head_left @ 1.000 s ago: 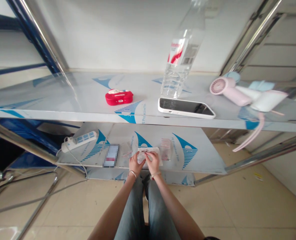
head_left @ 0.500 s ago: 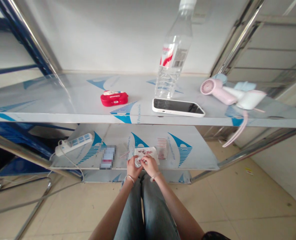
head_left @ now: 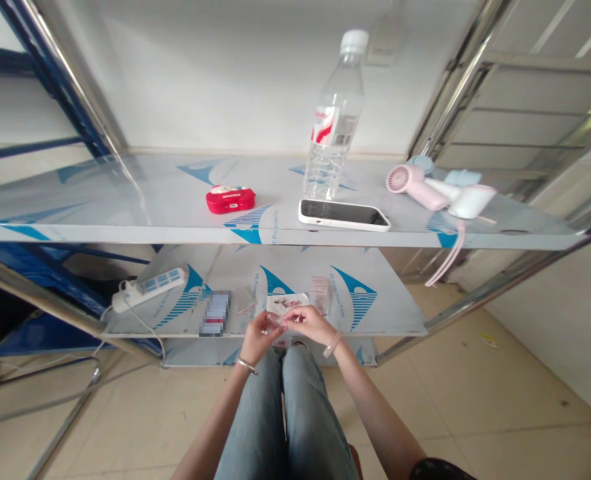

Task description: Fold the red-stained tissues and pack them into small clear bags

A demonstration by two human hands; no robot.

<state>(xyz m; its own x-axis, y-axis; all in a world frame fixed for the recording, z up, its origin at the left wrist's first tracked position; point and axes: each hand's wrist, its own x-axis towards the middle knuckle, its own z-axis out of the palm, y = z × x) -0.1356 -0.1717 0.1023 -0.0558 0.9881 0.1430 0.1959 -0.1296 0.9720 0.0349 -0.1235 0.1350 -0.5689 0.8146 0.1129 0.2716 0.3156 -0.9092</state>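
Note:
Over the front edge of the lower shelf (head_left: 395, 307), my left hand (head_left: 259, 339) and my right hand (head_left: 316, 325) meet with their fingertips pinched close together. A small, pale thing seems to lie between them, too small and covered to name. Just behind my fingers lies a white sheet with a reddish print (head_left: 286, 301), partly hidden by my hands. To its right is a clear packet with pinkish stripes (head_left: 321, 293). On the left lie another clear packet (head_left: 246, 301) and a phone with a blurred screen (head_left: 215, 313).
A white power strip (head_left: 150, 291) with cords rests at the lower shelf's left. The upper shelf (head_left: 165, 200) overhangs behind my hands, holding a red case (head_left: 230, 199), a water bottle (head_left: 332, 127), a white-cased phone (head_left: 344, 215) and a pink handheld fan (head_left: 418, 187). Metal posts flank both sides.
Both hands have risen off the printed sheet and come nearer to me, with wrists farther apart and fingertips still together. More of the sheet shows. The view has shifted slightly.

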